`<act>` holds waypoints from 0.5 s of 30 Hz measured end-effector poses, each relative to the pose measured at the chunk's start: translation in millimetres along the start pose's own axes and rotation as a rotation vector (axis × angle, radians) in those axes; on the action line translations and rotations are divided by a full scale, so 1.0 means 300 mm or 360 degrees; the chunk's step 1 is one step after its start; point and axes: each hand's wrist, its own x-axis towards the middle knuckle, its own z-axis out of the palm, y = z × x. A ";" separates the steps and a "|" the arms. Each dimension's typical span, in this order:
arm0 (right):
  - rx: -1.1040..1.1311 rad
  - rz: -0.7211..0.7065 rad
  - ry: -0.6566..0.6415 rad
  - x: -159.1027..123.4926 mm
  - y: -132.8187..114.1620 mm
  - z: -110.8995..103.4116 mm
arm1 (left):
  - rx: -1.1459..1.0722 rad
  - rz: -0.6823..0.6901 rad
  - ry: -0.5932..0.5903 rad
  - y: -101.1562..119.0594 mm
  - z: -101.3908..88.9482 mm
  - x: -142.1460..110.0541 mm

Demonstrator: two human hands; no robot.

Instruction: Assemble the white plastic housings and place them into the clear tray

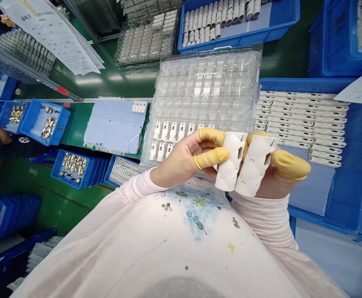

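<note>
The left hand (189, 155) pinches one white piece (231, 167) with yellow-covered fingers; the right hand (282, 174) grips a second white piece (254, 165) — both sit just past three o'clock from the view's centre, tops leaning toward one; smooth, gently curved faces, dark slots along the right edges, small bracket-shaped marks — and the clear tray (206, 89) lies beyond, at eleven o'clock from the pair.

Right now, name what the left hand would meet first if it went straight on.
Past the white casing it holds, the left hand would likely meet the second white casing, in the right hand; depth is unclear.
</note>
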 end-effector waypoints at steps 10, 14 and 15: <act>0.0379 -0.0150 -0.0503 0.000 0.013 0.034 | -0.0081 0.0067 -0.0072 -0.001 0.014 0.002; 0.0427 -0.0114 -0.0464 0.016 0.005 0.040 | -0.0107 0.0040 -0.0049 0.012 0.012 0.006; 0.0434 -0.0082 -0.0401 0.018 0.003 0.038 | -0.0103 0.0027 -0.0039 0.014 0.010 0.009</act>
